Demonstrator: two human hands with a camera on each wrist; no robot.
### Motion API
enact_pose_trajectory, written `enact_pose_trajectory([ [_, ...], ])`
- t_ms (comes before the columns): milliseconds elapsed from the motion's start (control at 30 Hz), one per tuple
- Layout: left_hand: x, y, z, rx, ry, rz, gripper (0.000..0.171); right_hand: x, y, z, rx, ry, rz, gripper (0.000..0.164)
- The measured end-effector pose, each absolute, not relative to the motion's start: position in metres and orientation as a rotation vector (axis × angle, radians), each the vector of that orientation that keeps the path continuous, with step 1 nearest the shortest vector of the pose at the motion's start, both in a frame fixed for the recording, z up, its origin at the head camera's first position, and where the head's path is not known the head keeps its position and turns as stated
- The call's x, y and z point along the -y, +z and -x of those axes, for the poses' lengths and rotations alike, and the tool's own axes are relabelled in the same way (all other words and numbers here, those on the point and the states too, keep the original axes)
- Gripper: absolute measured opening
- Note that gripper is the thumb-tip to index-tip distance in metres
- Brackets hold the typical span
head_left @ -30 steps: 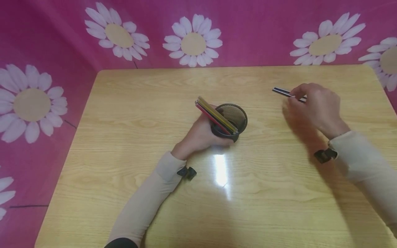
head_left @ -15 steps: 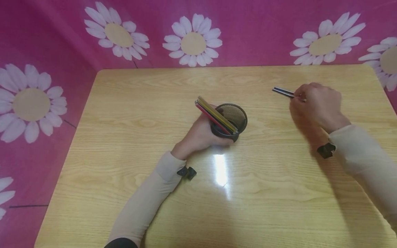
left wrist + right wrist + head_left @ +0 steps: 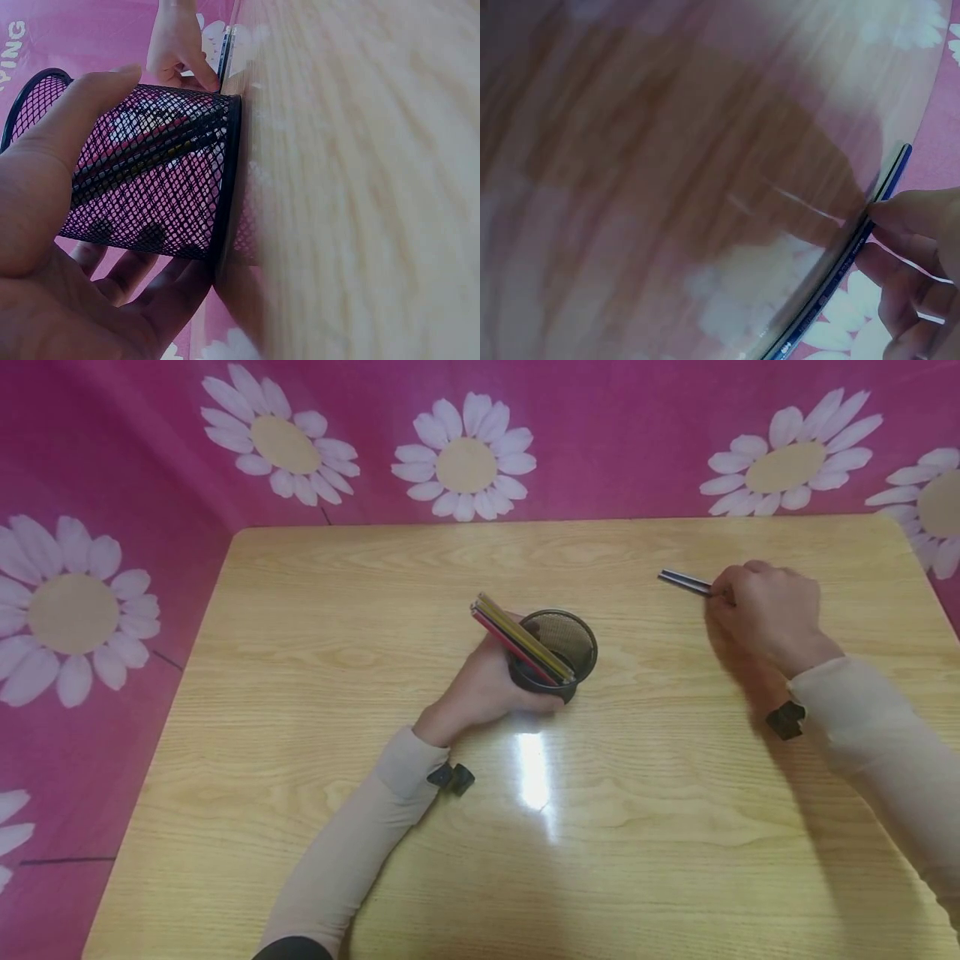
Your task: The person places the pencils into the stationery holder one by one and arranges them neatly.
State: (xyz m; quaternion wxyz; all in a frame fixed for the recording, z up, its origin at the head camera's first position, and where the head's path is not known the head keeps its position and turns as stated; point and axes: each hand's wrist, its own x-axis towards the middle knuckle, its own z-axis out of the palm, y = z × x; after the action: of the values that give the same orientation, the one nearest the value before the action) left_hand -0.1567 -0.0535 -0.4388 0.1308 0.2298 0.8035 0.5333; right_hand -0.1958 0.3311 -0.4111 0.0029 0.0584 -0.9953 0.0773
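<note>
A black mesh pencil cup (image 3: 572, 637) stands near the middle of the table, and my left hand (image 3: 487, 681) grips it round the side. Several pencils (image 3: 517, 637), red and yellow-striped among them, lean in the cup toward the left. The left wrist view shows their lower ends through the mesh. At the right, my right hand (image 3: 776, 614) pinches a dark blue pencil (image 3: 682, 582) lying on the table. In the right wrist view, thumb and fingers meet the blue pencil (image 3: 843, 256) partway along. Whether a second pencil lies against it, I cannot tell. My fingers hide its right end in the head view.
The wood-grain table (image 3: 300, 610) reaches to a pink cloth (image 3: 600, 435) with white flowers along the back and left. A bright light reflection lies on the tabletop in front of the cup. Dark cameras are strapped at both wrists.
My right hand has shifted slightly right along the blue pencil, so more of its left part shows. The pencil's left tip stays in place. Left hand and cup have not moved.
</note>
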Motion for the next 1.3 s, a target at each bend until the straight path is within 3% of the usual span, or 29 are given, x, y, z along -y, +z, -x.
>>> enact_pose_trajectory([
  [767, 0.053, -0.437, 0.156, -2.342, 1.541, -0.677, 0.097, -0.333, -0.415, 0.192, 2.975, 0.207, -0.294, 0.019],
  [1300, 0.054, -0.434, 0.154, -2.332, 1.558, -0.667, 0.099, -0.304, -0.39, 0.173, 2.767, 0.403, -0.395, 0.014],
])
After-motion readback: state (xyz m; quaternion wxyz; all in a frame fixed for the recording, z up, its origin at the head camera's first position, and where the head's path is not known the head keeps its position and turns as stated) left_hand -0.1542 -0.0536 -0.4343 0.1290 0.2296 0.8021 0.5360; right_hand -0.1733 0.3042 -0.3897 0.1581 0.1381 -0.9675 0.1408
